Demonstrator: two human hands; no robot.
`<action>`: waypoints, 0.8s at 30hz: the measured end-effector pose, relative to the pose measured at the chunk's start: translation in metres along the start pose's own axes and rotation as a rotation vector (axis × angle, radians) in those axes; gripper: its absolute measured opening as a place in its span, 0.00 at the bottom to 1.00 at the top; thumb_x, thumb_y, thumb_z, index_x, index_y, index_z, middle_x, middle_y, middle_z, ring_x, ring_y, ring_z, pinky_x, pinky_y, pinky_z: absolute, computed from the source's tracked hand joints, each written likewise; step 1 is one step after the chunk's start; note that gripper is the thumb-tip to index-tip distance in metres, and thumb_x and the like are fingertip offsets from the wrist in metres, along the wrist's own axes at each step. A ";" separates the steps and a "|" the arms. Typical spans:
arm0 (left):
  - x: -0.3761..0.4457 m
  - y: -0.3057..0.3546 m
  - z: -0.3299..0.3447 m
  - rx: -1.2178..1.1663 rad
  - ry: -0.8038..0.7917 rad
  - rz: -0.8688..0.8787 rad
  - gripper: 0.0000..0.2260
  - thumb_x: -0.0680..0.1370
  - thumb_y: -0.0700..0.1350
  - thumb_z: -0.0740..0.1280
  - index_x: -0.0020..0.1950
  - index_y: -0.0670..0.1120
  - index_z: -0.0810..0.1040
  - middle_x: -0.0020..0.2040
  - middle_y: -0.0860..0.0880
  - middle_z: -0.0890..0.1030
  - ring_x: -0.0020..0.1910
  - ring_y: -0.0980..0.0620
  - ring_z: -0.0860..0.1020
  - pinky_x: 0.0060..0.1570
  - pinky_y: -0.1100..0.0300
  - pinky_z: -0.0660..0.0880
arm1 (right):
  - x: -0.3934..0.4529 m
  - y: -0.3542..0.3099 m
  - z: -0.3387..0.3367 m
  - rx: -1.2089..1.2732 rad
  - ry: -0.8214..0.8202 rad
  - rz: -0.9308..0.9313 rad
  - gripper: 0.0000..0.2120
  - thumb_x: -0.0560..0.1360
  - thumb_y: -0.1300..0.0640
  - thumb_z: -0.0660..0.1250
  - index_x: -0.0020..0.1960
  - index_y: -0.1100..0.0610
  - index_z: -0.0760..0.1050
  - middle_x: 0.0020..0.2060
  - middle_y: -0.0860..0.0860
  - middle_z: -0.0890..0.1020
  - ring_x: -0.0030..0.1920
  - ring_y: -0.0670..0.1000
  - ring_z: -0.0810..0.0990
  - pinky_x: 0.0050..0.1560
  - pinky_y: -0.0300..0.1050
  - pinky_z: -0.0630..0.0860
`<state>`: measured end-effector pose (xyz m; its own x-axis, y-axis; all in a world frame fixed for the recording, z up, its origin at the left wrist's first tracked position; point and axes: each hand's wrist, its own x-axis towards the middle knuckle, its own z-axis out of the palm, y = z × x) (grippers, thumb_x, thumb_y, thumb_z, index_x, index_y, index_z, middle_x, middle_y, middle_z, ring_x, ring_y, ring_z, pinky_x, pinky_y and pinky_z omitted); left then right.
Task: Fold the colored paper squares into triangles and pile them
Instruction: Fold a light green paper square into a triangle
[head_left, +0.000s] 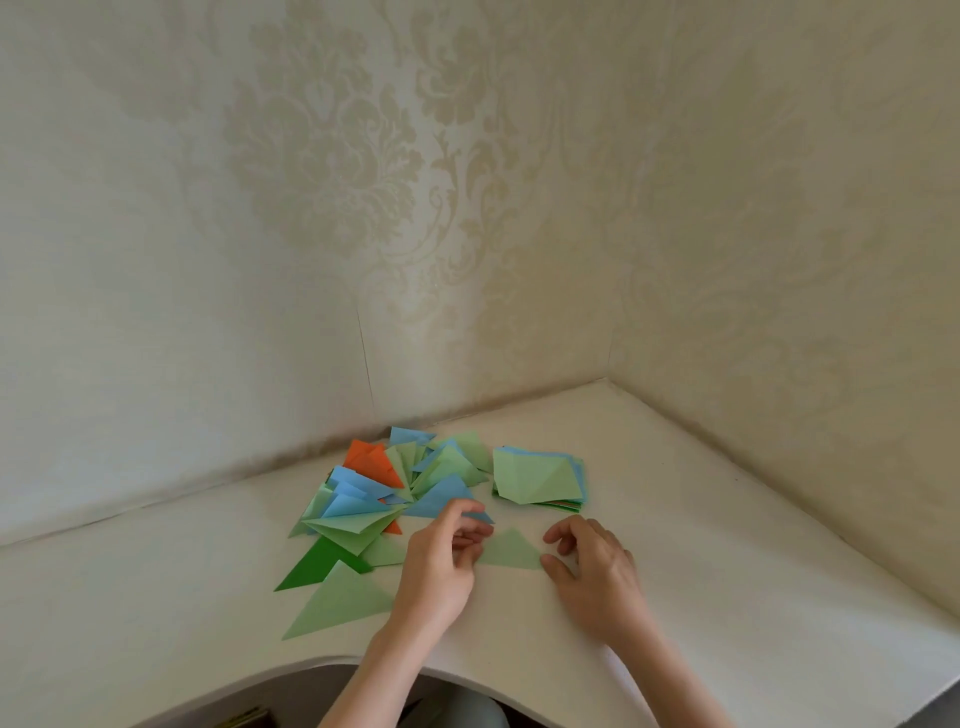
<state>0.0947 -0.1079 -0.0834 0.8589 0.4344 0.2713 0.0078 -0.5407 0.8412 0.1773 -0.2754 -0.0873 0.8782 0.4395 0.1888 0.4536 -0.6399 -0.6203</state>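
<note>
A small light green folded triangle (510, 552) lies flat on the white table (727, 545) between my hands. My left hand (447, 564) rests at its left corner with fingers curled and apart. My right hand (595, 566) presses its right corner with the thumb, fingers bent above. Behind and to the left spreads a loose pile of folded triangles (384, 499) in light green, blue, orange and dark green. A stack of unfolded squares (537, 480), light green on top, sits behind my right hand.
A large light green triangle (340, 600) and a dark green one (314, 566) lie nearest the table's curved front edge on the left. Patterned walls meet in a corner behind the table. Bare tabletop extends to the right.
</note>
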 end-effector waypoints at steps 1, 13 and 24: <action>-0.002 0.000 0.002 0.050 0.026 0.026 0.23 0.73 0.27 0.63 0.52 0.55 0.74 0.44 0.55 0.81 0.45 0.61 0.79 0.48 0.67 0.76 | 0.000 0.000 0.000 0.007 0.002 -0.002 0.09 0.72 0.53 0.70 0.48 0.45 0.71 0.40 0.41 0.72 0.47 0.47 0.74 0.51 0.45 0.69; -0.011 0.022 0.026 0.416 0.110 -0.002 0.19 0.72 0.50 0.73 0.60 0.48 0.72 0.47 0.51 0.72 0.49 0.50 0.72 0.48 0.59 0.71 | -0.007 0.004 0.010 -0.040 0.202 -0.102 0.09 0.67 0.56 0.74 0.44 0.51 0.77 0.39 0.44 0.77 0.41 0.51 0.78 0.41 0.46 0.70; -0.001 0.014 0.000 0.330 0.131 0.027 0.04 0.75 0.44 0.70 0.48 0.54 0.80 0.37 0.60 0.77 0.42 0.54 0.75 0.42 0.57 0.72 | -0.001 -0.007 0.000 -0.067 0.153 -0.131 0.06 0.71 0.55 0.71 0.47 0.51 0.78 0.42 0.45 0.78 0.44 0.51 0.76 0.45 0.45 0.72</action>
<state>0.0936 -0.1158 -0.0722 0.7882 0.4937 0.3675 0.1691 -0.7478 0.6420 0.1735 -0.2715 -0.0832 0.8214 0.4240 0.3814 0.5702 -0.6265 -0.5314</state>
